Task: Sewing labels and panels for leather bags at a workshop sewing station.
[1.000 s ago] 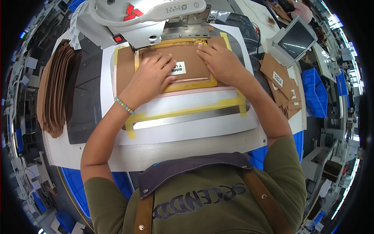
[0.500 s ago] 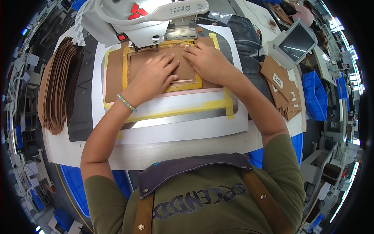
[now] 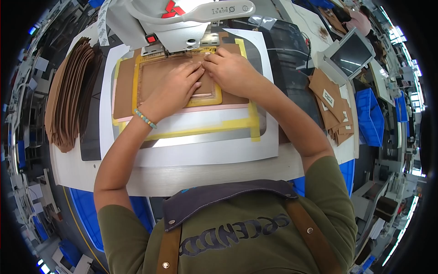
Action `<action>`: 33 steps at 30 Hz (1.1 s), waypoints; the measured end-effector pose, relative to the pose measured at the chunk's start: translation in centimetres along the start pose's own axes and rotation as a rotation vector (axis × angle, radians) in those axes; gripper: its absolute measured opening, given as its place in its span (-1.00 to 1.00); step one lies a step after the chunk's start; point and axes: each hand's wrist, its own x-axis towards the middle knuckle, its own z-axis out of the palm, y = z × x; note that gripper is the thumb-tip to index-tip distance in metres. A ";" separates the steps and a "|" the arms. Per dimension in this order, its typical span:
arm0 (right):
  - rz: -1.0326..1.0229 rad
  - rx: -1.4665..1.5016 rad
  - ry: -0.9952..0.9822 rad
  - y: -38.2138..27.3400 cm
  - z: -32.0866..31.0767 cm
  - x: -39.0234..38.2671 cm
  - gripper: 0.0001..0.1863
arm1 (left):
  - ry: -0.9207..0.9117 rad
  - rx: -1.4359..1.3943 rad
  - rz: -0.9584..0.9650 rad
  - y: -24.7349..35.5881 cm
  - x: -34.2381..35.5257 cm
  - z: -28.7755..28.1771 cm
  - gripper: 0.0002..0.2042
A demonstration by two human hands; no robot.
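A brown fabric panel lies beneath a yellow rectangular frame, under the head of a white sewing machine. My left hand rests flat on the panel inside the frame, fingers stretched forward. My right hand lies over the frame's right side, its fingers bent and apart and their tips on the panel beside my left fingertips. Neither hand visibly grips anything. My palms and fingers cover part of the panel and the frame's right edge. The panel sits on a white sheet edged with yellow tape.
A thick stack of brown pieces stands at the left. Brown pieces with white labels lie at the right, near a grey screen unit. A blue bin stands beyond the table's right edge. Another person is far right.
The white sheet, frame and panel have shifted left under the machine head, and both hands have moved left with them. My right fingertips are now closer to my left ones.
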 end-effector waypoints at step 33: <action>-0.055 0.356 -0.134 -6.5 -3.4 -0.9 -0.49 | -0.185 -0.062 0.039 -1.6 -6.1 -3.9 -0.46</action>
